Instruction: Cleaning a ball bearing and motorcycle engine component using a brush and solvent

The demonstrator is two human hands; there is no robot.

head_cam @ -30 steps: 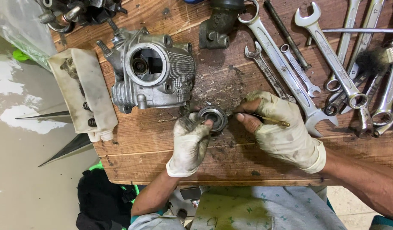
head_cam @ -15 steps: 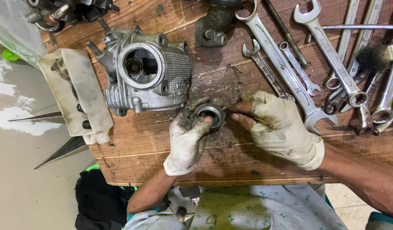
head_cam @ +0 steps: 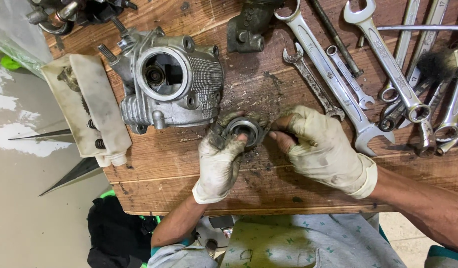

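Landmark: aluminium cylinder head (head_cam: pixel 169 82) on the wooden bench (head_cam: pixel 154 168). Just below its right corner, the gloved left hand (head_cam: pixel 220 161) reaches up from the forearm, fingers curled around a round metal bearing ring (head_cam: pixel 242 130). Right of the ring, the gloved right hand (head_cam: pixel 321 146) pinches a thin tool against it

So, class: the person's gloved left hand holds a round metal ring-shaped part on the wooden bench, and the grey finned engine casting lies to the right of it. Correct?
Not quite. The head view shows the grey finned engine casting to the left of the round metal ring-shaped part, above the left hand holding it on the wooden bench.
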